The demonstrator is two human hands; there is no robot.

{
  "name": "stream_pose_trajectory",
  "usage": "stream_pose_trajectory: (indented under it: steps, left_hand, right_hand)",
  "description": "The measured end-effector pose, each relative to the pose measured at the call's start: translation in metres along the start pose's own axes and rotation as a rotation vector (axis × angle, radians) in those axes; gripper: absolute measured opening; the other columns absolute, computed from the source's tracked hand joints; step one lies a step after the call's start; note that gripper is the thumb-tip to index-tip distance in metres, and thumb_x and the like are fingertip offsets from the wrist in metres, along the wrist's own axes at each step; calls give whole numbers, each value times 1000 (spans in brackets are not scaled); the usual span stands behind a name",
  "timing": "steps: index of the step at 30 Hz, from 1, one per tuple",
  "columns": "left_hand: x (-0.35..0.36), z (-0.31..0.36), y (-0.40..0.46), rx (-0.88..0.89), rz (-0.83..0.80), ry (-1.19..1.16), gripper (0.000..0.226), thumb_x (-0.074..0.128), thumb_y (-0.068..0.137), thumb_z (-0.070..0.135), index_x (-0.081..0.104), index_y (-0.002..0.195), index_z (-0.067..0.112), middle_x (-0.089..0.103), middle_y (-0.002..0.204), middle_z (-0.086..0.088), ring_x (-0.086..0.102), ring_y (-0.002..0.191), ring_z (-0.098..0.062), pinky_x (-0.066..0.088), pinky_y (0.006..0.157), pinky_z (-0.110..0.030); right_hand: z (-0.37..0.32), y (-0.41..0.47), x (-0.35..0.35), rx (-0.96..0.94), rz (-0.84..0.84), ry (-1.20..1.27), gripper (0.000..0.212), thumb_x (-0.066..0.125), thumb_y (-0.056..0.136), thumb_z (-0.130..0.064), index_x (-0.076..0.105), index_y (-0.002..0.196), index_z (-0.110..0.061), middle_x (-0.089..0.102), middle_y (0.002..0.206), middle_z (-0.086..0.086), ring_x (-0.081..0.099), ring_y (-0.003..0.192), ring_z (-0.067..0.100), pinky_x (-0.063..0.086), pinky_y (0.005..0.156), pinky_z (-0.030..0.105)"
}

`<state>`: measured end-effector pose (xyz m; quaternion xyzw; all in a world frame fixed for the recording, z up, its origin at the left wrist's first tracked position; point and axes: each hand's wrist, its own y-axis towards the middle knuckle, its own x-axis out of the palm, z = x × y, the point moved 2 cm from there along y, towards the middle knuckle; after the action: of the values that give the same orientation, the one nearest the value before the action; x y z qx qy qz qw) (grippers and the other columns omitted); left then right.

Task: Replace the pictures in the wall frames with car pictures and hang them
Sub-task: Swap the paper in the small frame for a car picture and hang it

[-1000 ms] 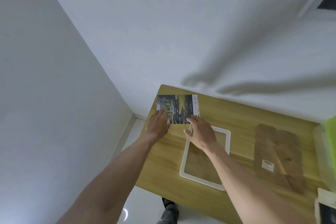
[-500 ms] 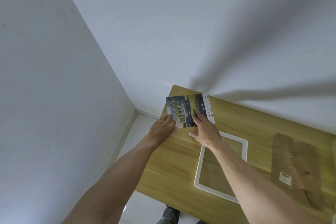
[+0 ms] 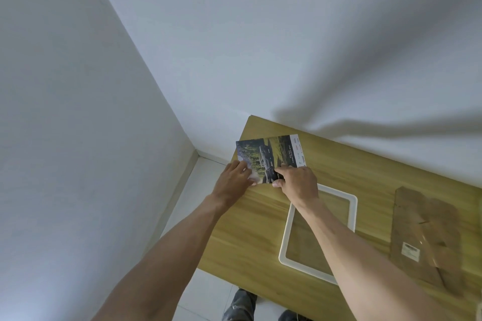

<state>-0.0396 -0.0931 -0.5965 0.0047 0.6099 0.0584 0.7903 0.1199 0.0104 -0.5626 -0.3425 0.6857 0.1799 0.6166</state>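
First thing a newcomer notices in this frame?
Both hands meet at the table's far left corner, the left hand and the right hand pinching the near edge of a car picture. Just right of them an empty white frame lies flat on the wooden table, partly crossed by the right forearm. Further right lies a brown backing board with a small white label.

The right forearm point(image 3: 347, 240) covers part of the white frame point(image 3: 349, 206); both hands hide the car picture's point(image 3: 271, 156) near edge. Its side text is too small to read. The tabletop point(image 3: 247, 227) runs off the right edge.
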Motion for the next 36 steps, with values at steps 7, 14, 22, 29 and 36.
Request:
stream_pose_trajectory:
  steps: [7, 14, 22, 29, 36]
  left_hand:
    - [-4, 5, -5, -3, 188, -1, 35, 52, 88, 41, 71, 77, 14, 66, 82, 0, 64, 79, -21, 50, 74, -31]
    - [-56, 23, 11, -105, 209, -279, 45, 56, 86, 56, 68, 98, 14, 67, 103, 3, 61, 98, -19, 43, 93, -30]
    - [-138, 77, 40, -541, 269, -936, 50, 47, 93, 60, 60, 122, 21, 65, 116, 8, 57, 113, -10, 42, 92, -27]
    - [-112, 150, 34, -667, 132, -994, 91, 73, 75, 49, 28, 148, 20, 41, 136, 3, 45, 126, -18, 43, 98, -38]
    - [-81, 208, 9, -639, 37, -1177, 53, 68, 79, 2, 54, 129, 9, 67, 108, -6, 66, 98, -20, 55, 76, -30]
  right_hand:
    - [3, -8, 5, -174, 88, -68, 55, 91, 64, -35, 72, 113, -21, 74, 110, -1, 70, 101, 23, 49, 92, 39]
    - [8, -18, -32, -219, 463, 118, 27, 77, 81, -4, 73, 106, -13, 69, 97, 3, 68, 75, 25, 54, 69, 36]
    - [49, -58, -109, 91, 356, 862, 18, 70, 91, -24, 66, 109, -25, 69, 82, -9, 60, 70, 2, 45, 63, 17]
    - [100, -125, -119, 279, 367, 1144, 22, 74, 87, -30, 64, 106, -33, 70, 92, -5, 66, 86, 14, 47, 67, 28]
    - [132, -180, -96, 497, 402, 1415, 17, 74, 89, -30, 63, 102, -29, 70, 96, 1, 67, 88, 18, 55, 72, 38]
